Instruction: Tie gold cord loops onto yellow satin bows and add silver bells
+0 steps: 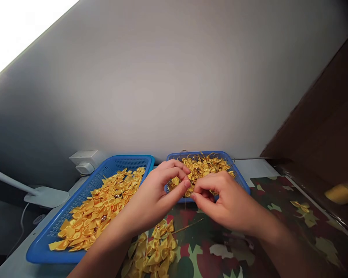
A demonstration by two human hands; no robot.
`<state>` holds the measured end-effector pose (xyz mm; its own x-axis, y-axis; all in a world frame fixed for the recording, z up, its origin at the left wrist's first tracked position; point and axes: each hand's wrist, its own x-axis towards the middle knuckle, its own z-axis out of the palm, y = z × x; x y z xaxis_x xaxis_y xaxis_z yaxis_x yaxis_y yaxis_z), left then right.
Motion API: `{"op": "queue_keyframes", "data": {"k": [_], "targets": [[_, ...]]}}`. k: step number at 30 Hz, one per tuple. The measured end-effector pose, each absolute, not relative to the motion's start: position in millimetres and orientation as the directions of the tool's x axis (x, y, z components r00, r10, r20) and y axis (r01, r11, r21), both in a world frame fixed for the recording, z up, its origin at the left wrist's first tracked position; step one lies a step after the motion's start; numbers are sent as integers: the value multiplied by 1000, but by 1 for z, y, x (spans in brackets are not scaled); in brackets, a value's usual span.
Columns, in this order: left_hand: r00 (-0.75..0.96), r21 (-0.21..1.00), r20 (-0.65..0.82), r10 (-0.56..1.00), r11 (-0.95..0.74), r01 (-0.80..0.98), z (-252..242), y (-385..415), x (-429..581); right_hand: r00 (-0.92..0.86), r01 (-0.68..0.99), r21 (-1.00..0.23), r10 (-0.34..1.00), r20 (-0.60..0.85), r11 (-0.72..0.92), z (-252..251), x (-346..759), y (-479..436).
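My left hand (153, 199) is raised over the table with thumb and fingers pinched on a small yellow ribbon bow (176, 181). My right hand (226, 202) meets it from the right, its fingers pinched together at the same spot, apparently on a thin gold thread too fine to see clearly. Both hands hover in front of a small blue basket (243, 181) heaped with yellow bows that have gold threads attached. A loose pile of yellow bows (156, 249) lies on the table just below my left wrist.
A larger blue basket (46, 241) full of plain yellow bows stands at the left. Behind it are a white wall socket (85, 162) and a white lamp base (45, 196). A leaf-patterned cloth (249, 247) covers the table; a dark wooden panel (321, 135) rises at right.
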<state>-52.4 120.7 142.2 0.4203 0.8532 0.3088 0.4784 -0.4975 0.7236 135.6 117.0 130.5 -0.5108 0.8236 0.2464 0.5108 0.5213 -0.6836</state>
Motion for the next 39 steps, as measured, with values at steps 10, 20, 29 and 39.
{"op": "queue_keyframes", "data": {"k": [10,20,29,39], "targets": [[187,766,455,871,-490,416,146,124,-59,-574,526,-671,800,174,523,123,132,121],[-278,849,528,803,-489,200,146,131,-73,-635,620,-603,772,-11,502,121,147,132],[-252,813,392,885,-205,546,156,134,-83,-351,760,-548,930,106,349,138,184,154],[154,356,157,976,-201,913,141,142,-81,-58,618,-699,907,417,361,145,217,163]]}}
